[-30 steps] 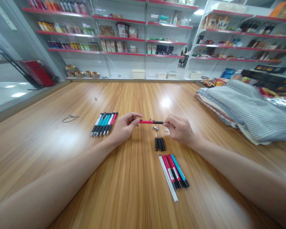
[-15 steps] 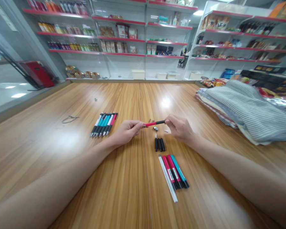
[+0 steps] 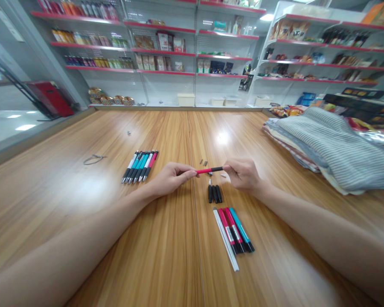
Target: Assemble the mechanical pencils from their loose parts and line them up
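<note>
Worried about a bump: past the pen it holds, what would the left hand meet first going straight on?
Probably the right hand, at the red-and-black pen's far end; depth is unclear.

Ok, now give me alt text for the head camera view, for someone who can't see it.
The left hand and right hand pinch a red-and-black pen at its two ends above a wooden table. A row of assembled pens lies to the left; black pen parts and coloured pen barrels lie nearer the right hand. Folded striped cloth and red-edged store shelves stand beyond.

That pen [image 3: 209, 170] is red and black, the folded cloth [image 3: 336, 149] on the right has grey-white stripes, and the wooden table [image 3: 83, 221] glows honey-brown.
</note>
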